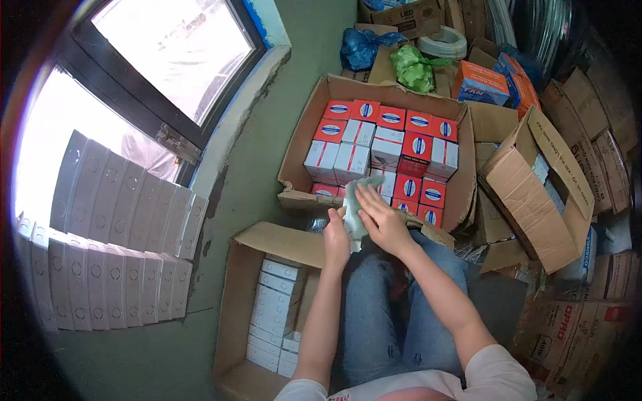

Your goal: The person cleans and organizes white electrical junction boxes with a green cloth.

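— Panels [114,227] on our far left, pale ones stood in rows under the window. We touch none of them.

— Next to them is the near carton [244,294], by our left knee. White boxes [274,314] are stacked along one side and the rest of the floor is bare, so we judge it only partly filled.

— And our left hand [336,235]?

— It's up over our lap, fingers curled round the lower end of the cloth [354,208] and gripping it.

— How does the cloth look?

— It's pale, greenish white, limp and crumpled. It hangs between our two hands, above our jeans and in front of the far carton. We cannot tell whether anything is wrapped inside it.

— Our right hand [382,217]?

— It lies flat on the cloth with the fingers stretched out, pressing on it rather than clasping.

— Beyond that?

— The far carton [301,140] is packed almost full with red and white boxes [391,144], none of them in our hands. To its right a tilted carton [535,194] gapes open. So we judge the work to be somewhere midway, with plenty left to do.
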{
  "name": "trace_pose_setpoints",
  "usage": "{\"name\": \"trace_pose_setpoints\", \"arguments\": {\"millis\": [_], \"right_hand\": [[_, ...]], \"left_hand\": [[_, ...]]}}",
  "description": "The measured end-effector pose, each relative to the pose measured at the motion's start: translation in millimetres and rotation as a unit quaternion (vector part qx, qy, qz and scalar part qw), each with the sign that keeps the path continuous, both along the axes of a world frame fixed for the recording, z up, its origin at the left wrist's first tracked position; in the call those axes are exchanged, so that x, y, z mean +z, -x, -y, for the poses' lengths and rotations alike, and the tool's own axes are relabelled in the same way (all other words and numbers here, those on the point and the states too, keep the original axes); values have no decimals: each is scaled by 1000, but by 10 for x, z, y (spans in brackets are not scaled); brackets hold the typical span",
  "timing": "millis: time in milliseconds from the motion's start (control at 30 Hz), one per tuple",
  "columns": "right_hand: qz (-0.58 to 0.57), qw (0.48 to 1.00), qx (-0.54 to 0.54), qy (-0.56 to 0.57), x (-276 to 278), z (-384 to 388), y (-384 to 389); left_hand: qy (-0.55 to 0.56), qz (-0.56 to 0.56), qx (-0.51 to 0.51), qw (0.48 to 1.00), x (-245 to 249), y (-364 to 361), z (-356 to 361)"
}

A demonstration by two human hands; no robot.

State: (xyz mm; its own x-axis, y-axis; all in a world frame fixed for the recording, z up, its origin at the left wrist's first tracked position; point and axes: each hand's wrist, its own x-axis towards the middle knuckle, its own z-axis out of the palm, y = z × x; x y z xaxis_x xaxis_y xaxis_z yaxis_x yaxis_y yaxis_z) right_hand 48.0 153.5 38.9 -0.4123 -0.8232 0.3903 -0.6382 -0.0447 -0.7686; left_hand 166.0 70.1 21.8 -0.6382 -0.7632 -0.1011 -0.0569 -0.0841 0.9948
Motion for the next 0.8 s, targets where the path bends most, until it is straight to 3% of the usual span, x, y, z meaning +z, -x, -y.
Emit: {"name": "trace_pose_setpoints", "arguments": {"millis": [100,133,267,367,433,500,533,600,700,767,800], "right_hand": [[-95,995,14,-20,5,-46,-77],[-90,995,45,-11,11,-68,-146],[2,993,118,-24,-4,-133,-394],[-60,996,52,-41,-31,-38,-336],[6,1000,4,-4,-62,61,-243],[58,997,-40,29,-123,126,-179],[75,995,-58,40,-160,136,-171],[124,987,-82,61,-160,112,-219],[-6,990,-137,-19,-183,23,-472],[-12,994,-85,-63,-191,-73,-591],[-7,994,-64,-83,-186,-85,-572]], "left_hand": [[-39,-18,33,999,-12,0,7],[-61,-79,44,994,-67,19,31],[-92,-55,137,985,-248,-46,146],[-57,-112,71,990,10,16,38],[17,-26,33,999,-43,2,46],[5,72,9,997,105,-22,-58],[93,89,7,992,104,-20,-78],[121,113,-16,986,158,-26,-103],[166,138,-21,976,42,-45,-97],[214,158,21,964,-254,4,-22],[73,178,3,981,138,-6,-79]]}}
